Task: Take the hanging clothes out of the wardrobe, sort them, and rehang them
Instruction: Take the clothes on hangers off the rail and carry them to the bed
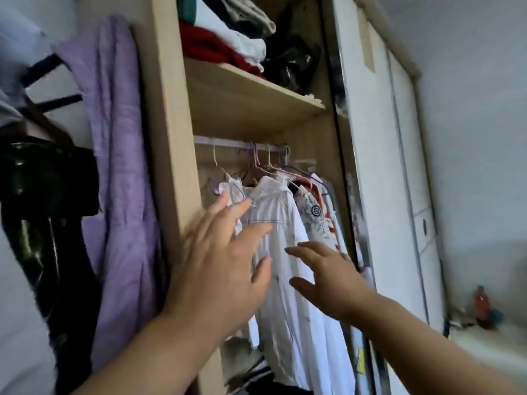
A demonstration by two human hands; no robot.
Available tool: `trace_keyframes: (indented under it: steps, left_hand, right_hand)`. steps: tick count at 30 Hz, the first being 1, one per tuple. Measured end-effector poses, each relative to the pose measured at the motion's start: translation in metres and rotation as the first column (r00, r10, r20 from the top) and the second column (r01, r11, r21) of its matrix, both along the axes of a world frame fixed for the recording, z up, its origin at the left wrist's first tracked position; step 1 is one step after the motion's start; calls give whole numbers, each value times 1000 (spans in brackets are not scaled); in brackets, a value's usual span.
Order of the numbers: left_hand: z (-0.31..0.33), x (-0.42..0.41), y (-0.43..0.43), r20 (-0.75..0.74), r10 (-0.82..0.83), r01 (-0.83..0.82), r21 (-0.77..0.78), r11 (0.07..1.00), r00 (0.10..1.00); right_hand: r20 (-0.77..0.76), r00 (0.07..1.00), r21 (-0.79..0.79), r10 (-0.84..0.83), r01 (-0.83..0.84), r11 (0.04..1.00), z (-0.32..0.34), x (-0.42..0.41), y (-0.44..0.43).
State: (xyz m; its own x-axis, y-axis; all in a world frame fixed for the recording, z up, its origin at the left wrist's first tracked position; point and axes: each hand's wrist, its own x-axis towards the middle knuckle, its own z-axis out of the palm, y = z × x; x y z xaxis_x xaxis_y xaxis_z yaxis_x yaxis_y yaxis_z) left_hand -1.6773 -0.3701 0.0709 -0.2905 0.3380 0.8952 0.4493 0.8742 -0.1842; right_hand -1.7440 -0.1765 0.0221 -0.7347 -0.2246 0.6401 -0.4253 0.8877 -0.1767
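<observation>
Fingers (238, 212) spread straight on left hand (216, 269) and right hand (328, 277), gripping nothing, raised just below the rail (228, 143). Hanging from the rail on hangers (256, 166): white shirt (285, 252), patterned shirt (315, 215) toward the rail's right end.

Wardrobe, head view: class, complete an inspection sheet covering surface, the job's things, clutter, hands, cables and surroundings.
Surface: wooden shelf above the rail, carrying folded clothes and a black bag.
Job's things: white shirt and patterned garment on hangers on the rail.
Clutter: purple cloth hanging outside the wardrobe, left side.
Hands: left hand and right hand open, fingers spread, before the white shirt; holding nothing.
Cables: nothing seen.
Surroundings: white sliding door at right; orange bottle beyond.
</observation>
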Motion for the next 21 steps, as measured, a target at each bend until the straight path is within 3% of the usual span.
trace_keyframes:
  steps: [5,12,21]
  left_hand:
    - [51,-18,-5,-134,208,-198,79,977,969]
    - [99,-37,0,-141,464,-393,358,847,874]
    - [99,-45,5,-258,671,-571,368,734,696]
  right_hand:
    - [-65,984,-29,164,-166,986,66,-51,-7]
    - [-34,922,-165,386,-386,908,136,-125,-23]
    - [52,923,-170,381,-368,914,173,-220,-80]
